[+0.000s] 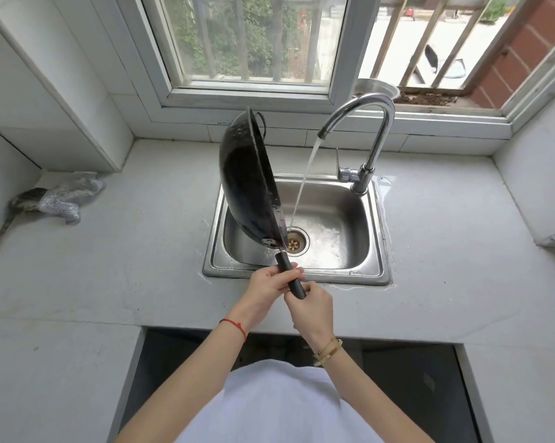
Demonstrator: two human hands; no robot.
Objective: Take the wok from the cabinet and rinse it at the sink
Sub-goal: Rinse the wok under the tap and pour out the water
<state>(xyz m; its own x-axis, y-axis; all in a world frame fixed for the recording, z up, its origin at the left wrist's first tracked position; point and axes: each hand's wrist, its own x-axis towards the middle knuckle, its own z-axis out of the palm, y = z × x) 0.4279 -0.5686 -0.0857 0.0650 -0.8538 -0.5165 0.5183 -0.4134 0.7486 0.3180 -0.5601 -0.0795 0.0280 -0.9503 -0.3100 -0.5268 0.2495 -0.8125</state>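
both hands (289, 290) gripping tilted wok (249, 183) handle

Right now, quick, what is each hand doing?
Left hand: grips the black handle of the dark round metal wok.
Right hand: grips the same handle's end.

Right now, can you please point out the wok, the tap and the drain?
wok (247, 183): head view, dark outer bowl.
tap (385, 123): head view, curved neck.
drain (297, 242): head view, strainer.
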